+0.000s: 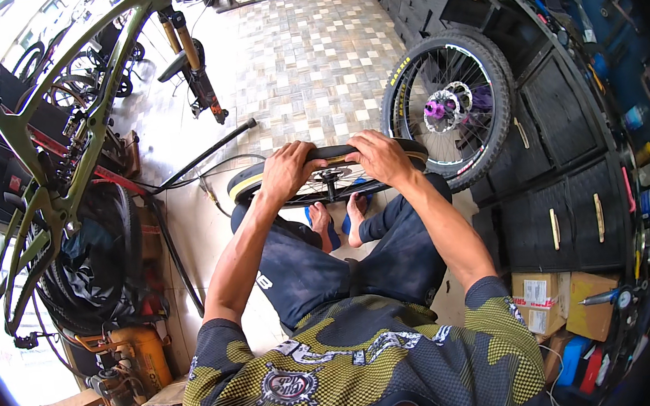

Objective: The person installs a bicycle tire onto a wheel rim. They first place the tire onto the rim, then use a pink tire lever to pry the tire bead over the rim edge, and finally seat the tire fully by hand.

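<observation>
A bicycle wheel (243, 186) with a black tyre and tan sidewall lies across my knees, its edge toward me. Its black hub and axle (330, 185) show below the tyre, with spokes and a disc rotor partly visible behind. My left hand (287, 171) is closed over the tyre left of the middle, its thumb pressing along the rim edge. A short way to the right, my right hand (380, 157) grips the same tyre, thumb pointing inward. Between the two thumbs a small stretch of tyre and rim shows. The fingertips on the far side are hidden.
Two other wheels (504, 99) lean against black drawer cabinets (569, 218) on the right. At left, a green bike frame (101, 107) hangs on a stand with a black leg (207, 156). An orange compressor tank (143, 357) and cardboard boxes (542, 299) flank me on the tiled floor.
</observation>
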